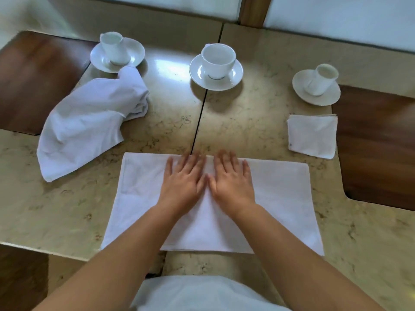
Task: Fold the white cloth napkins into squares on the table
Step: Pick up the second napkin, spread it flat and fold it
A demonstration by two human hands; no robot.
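A white napkin [283,198], folded into a wide rectangle, lies flat on the marble table [157,122] right in front of me. My left hand [183,182] and my right hand [232,182] press on its middle side by side, palms down, fingers straight and reaching its far edge. A crumpled white napkin [85,129] lies unfolded at the left. A small napkin folded into a square [313,135] lies at the right.
Three white cups on saucers stand along the far side: one at the left [116,52], one in the centre [216,66], one at the right [317,85]. Dark wooden chair seats [377,142] flank the table on both sides. A seam [199,122] splits the tabletop.
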